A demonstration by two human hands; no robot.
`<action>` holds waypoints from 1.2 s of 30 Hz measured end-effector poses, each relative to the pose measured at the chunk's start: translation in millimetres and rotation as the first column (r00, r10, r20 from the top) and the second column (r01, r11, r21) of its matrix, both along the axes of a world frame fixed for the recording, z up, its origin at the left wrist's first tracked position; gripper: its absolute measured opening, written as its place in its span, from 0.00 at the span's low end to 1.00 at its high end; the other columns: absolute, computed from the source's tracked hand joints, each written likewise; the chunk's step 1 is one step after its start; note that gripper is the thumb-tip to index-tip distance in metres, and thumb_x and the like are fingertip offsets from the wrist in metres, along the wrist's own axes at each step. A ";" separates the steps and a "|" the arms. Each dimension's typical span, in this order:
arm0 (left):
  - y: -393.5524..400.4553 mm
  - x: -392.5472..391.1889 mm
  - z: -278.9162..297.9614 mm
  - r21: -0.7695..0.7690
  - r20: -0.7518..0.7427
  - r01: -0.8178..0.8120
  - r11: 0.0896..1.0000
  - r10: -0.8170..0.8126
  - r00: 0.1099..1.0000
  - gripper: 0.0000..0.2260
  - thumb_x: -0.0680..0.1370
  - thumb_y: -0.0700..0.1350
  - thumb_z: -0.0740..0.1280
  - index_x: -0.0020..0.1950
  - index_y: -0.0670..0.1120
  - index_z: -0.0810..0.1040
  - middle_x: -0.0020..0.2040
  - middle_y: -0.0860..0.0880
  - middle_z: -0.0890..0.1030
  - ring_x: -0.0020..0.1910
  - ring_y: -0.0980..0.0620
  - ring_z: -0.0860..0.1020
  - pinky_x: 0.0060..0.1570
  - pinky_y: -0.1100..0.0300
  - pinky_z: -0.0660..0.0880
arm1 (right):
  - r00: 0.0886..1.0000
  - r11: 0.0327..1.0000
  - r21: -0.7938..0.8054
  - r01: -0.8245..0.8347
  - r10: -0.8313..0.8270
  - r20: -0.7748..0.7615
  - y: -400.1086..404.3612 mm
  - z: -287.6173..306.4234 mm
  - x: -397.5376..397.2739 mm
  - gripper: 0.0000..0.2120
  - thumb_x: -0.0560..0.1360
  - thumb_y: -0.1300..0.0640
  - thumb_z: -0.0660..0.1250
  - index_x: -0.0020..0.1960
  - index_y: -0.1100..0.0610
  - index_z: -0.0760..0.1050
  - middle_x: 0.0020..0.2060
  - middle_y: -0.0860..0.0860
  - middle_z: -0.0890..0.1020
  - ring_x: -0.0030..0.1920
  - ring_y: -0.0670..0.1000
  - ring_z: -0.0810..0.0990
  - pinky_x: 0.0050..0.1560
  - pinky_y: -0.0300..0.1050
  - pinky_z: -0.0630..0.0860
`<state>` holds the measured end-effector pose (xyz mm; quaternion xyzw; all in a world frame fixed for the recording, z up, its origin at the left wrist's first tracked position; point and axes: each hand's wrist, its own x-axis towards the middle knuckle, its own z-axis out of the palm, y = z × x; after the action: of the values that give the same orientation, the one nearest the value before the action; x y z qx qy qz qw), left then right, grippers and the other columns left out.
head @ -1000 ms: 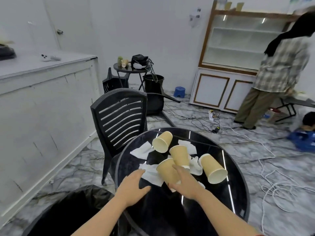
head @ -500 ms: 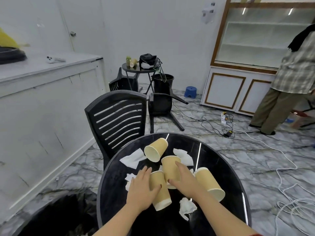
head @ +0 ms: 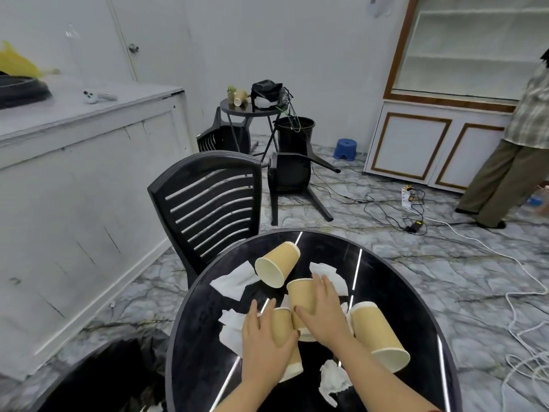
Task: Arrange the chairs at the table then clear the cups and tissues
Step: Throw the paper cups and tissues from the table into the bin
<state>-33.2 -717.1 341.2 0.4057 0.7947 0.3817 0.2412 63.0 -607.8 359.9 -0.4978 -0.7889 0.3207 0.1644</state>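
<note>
Several tan paper cups lie on their sides on a round black table (head: 401,286). My left hand (head: 264,349) is closed around one cup (head: 282,325) near the front. My right hand (head: 323,310) grips a second cup (head: 300,295) beside it. A third cup (head: 277,264) lies farther back with its mouth toward me, and another cup (head: 378,334) rests to the right. White tissues (head: 234,281) are scattered around them, one crumpled tissue (head: 332,382) near the front. A black slatted chair (head: 208,200) stands at the table's far left side.
A black bin bag (head: 98,379) gapes at lower left. A tipped chair (head: 292,176) lies on the floor beyond, near a small side table (head: 252,110) and a bucket (head: 297,129). Cables (head: 386,203) cross the floor. A person (head: 517,150) stands at right. White counter (head: 74,150) on the left.
My left hand moved from the table onto a cup and closed on it. My right hand shifted from the front cup to the cup beside it. The view moved closer and left.
</note>
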 end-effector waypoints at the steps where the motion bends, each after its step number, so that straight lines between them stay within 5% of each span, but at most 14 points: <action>1: 1.8 1.5 0.2 0.004 -0.002 -0.032 0.999 0.032 0.999 0.43 0.60 0.72 0.60 0.72 0.58 0.57 0.76 0.50 0.49 0.73 0.50 0.51 0.71 0.51 0.59 | 1.000 1.000 -0.001 0.009 -0.009 -0.011 1.4 -1.4 -2.5 0.40 0.73 0.51 0.66 0.75 0.50 0.44 0.75 0.52 0.47 0.75 0.50 0.46 0.71 0.45 0.55; 5: 7.1 3.3 -2.9 0.021 -0.034 -0.099 0.995 0.100 0.994 0.50 0.55 0.80 0.56 0.72 0.56 0.59 0.76 0.51 0.51 0.73 0.51 0.50 0.71 0.50 0.59 | 0.998 0.999 -0.016 0.028 -0.029 -0.047 6.4 -11.6 -10.2 0.41 0.71 0.52 0.66 0.75 0.50 0.44 0.75 0.52 0.46 0.75 0.50 0.47 0.71 0.45 0.54; 12: 14.7 -1.1 -14.8 0.010 -0.001 -0.134 0.991 0.134 0.991 0.41 0.62 0.55 0.76 0.70 0.54 0.61 0.75 0.48 0.52 0.72 0.46 0.55 0.70 0.46 0.61 | 0.992 0.996 0.030 0.084 -0.081 -0.093 2.8 -27.6 -19.7 0.44 0.68 0.48 0.70 0.74 0.54 0.48 0.75 0.50 0.47 0.73 0.50 0.52 0.68 0.41 0.56; 18: 15.4 -1.6 -22.3 0.037 0.027 -0.176 0.984 0.175 0.984 0.40 0.60 0.55 0.76 0.69 0.57 0.63 0.74 0.50 0.54 0.71 0.47 0.60 0.65 0.45 0.67 | 0.991 0.997 0.017 0.077 -0.075 -0.112 0.8 -30.8 -21.9 0.43 0.68 0.52 0.69 0.75 0.54 0.47 0.75 0.50 0.45 0.70 0.54 0.61 0.66 0.45 0.64; 36: -5.1 -4.7 2.2 0.111 0.204 -0.182 0.977 0.157 0.966 0.36 0.66 0.49 0.74 0.68 0.61 0.60 0.74 0.52 0.50 0.71 0.50 0.56 0.65 0.52 0.65 | 0.969 0.998 -0.041 0.046 -0.054 -0.242 -15.9 -9.2 -14.4 0.41 0.68 0.61 0.67 0.74 0.50 0.49 0.75 0.46 0.47 0.69 0.42 0.54 0.61 0.38 0.58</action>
<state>-37.9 -722.2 343.5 0.3116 0.7728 0.4894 0.2573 48.7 -623.8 350.7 -0.4773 -0.7444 0.3886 0.2590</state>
